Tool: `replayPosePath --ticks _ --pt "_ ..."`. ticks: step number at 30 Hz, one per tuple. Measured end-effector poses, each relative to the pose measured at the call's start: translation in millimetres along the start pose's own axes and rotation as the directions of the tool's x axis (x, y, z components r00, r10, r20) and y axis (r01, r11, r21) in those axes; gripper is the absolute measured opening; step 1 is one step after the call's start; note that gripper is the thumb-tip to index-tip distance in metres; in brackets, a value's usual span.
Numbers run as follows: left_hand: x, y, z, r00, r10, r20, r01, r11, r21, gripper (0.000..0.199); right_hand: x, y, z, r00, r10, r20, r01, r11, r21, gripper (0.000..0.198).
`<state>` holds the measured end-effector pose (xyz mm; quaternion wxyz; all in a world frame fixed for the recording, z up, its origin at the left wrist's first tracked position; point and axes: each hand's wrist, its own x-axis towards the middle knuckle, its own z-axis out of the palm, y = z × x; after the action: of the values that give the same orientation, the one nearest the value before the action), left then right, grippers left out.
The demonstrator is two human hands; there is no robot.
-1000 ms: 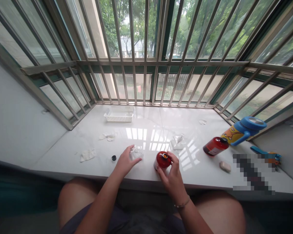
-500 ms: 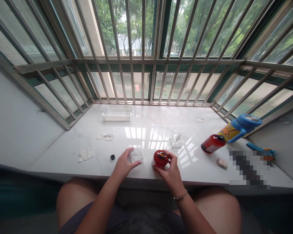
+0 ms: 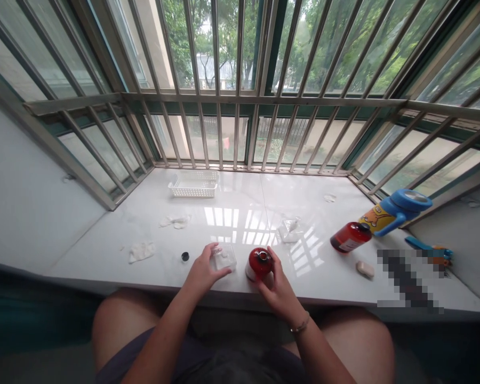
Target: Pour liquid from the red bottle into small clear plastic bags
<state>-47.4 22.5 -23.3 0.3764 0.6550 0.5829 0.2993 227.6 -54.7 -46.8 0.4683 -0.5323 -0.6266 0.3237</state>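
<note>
Left of both hands, we note a crumpled white tissue [image 3: 141, 252] lying on the surface [image 3: 240, 192], then a small black cap [image 3: 185, 257] just beside the left hand. Beyond that hand stands a white perforated basket [image 3: 192, 189].

We find the left hand [image 3: 201, 273] partly open, thumb and fingers curved around the left side of a clear box [image 3: 225, 258]. To its right, between the hands, a red bottle [image 3: 260, 261] stands upright, its mouth uncapped. The right hand [image 3: 279, 285] is curled against the bottle's right side, thumb in front, fingers behind.

Beyond the right hand sits a second clear container [image 3: 291, 231]; farther right, we record another red bottle [image 3: 350, 238] and a blue-lidded flask [image 3: 396, 212].
</note>
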Motion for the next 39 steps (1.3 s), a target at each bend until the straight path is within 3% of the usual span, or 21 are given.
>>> replayPosePath --ticks 6,8,12,14,17,22,24,29,31,35,39 --pt "-3.9 2.0 -4.8 1.000 -0.007 -0.012 0.007 1.000 -0.025 0.072 2.5 1.2 12.3 0.977 0.011 -0.214 -0.032 0.995 -0.097 0.097" --pt "-6.2 4.4 -9.1 1.000 -0.007 -0.015 0.006 0.997 -0.078 0.071 2.5 -4.0 12.0 0.981 -0.015 -0.193 -0.002 0.996 -0.091 0.096" --pt "-9.7 7.3 -18.0 0.999 0.026 -0.026 -0.031 0.980 -0.196 0.070 1.1 -14.1 3.1 0.996 -0.081 0.025 0.079 0.995 0.059 0.081" --pt "-11.3 8.8 -21.7 0.999 0.034 -0.029 -0.040 0.972 -0.230 0.070 0.9 -14.6 0.4 0.994 -0.092 0.058 0.088 0.993 0.083 0.081" --pt "-15.1 14.0 -25.4 1.000 0.023 -0.011 -0.025 0.969 -0.244 0.071 2.2 -9.7 5.6 0.998 -0.069 -0.007 0.069 0.998 0.012 0.083" --pt "-23.6 26.4 -27.2 0.999 0.021 0.047 -0.007 0.962 -0.271 0.075 6.6 -2.5 26.5 0.976 -0.048 -0.215 0.038 0.998 -0.051 0.090" --pt "-26.3 30.2 -28.2 0.997 0.027 0.065 -0.009 0.964 -0.265 0.078 7.2 -3.3 29.7 0.978 -0.048 -0.205 0.043 0.999 -0.028 0.094" --pt "-31.2 35.5 -32.9 0.996 0.070 0.051 -0.058 0.977 -0.204 0.086 5.0 -7.4 22.2 1.000 -0.021 0.014 0.018 0.991 0.136 0.086" --pt "-33.5 37.3 -34.5 0.997 0.075 0.036 -0.067 0.978 -0.198 0.089 4.6 -7.7 19.1 0.999 0.000 0.047 -0.008 0.987 0.164 0.084" --pt "-39.5 42.6 -35.3 0.995 0.087 0.053 -0.078 0.985 -0.152 0.083 4.7 -9.9 16.0 0.999 0.015 -0.047 -0.011 0.997 0.079 0.081" --pt "-45.8 49.9 -33.8 0.988 0.147 0.046 -0.146 0.989 -0.034 0.080 5.4 -21.2 7.3 0.985 -0.075 -0.154 0.058 0.992 -0.110 0.077"
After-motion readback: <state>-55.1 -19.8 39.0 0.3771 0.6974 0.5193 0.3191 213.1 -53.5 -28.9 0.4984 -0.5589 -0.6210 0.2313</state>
